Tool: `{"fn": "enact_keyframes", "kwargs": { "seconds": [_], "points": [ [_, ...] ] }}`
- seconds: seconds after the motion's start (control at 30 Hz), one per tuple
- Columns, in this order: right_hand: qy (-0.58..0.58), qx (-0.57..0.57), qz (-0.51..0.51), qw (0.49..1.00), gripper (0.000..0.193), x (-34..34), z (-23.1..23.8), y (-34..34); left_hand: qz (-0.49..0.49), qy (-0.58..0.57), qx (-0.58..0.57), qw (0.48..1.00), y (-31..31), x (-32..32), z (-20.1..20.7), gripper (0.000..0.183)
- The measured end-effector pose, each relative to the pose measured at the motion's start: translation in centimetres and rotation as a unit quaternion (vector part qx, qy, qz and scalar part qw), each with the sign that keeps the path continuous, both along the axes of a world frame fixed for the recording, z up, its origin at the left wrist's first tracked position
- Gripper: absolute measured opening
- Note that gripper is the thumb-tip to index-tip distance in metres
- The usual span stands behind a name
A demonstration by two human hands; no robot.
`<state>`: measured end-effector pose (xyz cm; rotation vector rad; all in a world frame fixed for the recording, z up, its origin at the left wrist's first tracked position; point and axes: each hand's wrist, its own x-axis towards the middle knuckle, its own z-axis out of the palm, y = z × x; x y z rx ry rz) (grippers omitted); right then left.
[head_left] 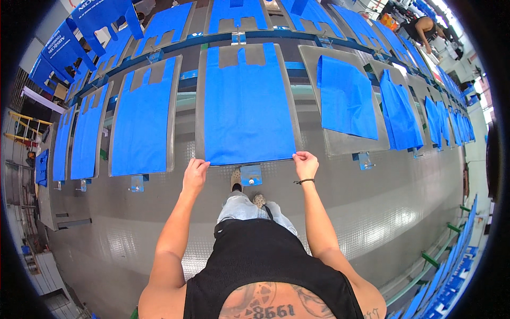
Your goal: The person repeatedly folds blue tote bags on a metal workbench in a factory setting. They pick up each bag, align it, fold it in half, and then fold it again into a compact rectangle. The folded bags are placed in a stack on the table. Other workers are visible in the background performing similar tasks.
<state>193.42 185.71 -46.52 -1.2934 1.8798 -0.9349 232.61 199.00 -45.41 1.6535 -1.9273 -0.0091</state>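
Note:
A blue fabric bag (248, 106) with cut-out handles at its far end lies flat on a grey board (200, 117) in front of me. My left hand (196, 173) pinches its near left corner between thumb and fingers. At the near right corner, my right hand (306, 164) grips the bag the same way, a dark bracelet on its wrist. The near edge runs straight between both hands. Just below that edge, a blue metal bracket (251, 175) sticks out from under the board.
Flat blue bags (142, 122) cover boards on the left. To the right, one bag (348, 98) lies skewed and another (399, 114) hangs rumpled over its board. Printed blue bags (101, 24) hang at upper left. Another person (423, 29) bends at far right. A blue rail (188, 82) runs behind.

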Motion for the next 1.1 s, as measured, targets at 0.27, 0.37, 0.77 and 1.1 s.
{"fn": "enact_keyframes", "kwargs": {
  "seconds": [0.27, 0.37, 0.77, 1.1],
  "points": [
    [-0.002, 0.008, -0.013, 1.000, 0.021, 0.2, 0.9, 0.4, 0.010, 0.014, 0.029, 0.999, 0.2, 0.0, 0.3, 0.012],
    [-0.034, 0.044, 0.016, 0.998, 0.020, 0.1, -0.2, 0.6, 0.035, 0.004, 0.062, 0.997, 0.5, 0.1, 0.2, 0.009],
    [-0.252, -0.408, 0.147, 0.865, 0.015, 9.8, 32.5, -27.5, 0.059, -0.022, -0.347, 0.936, -25.5, 6.9, 33.6, 0.009],
    [-0.253, -0.243, 0.078, 0.933, 0.009, 6.9, 9.5, -16.9, 0.078, -0.004, -0.246, 0.966, -15.6, 4.1, 15.9, 0.015]
  ]
}}
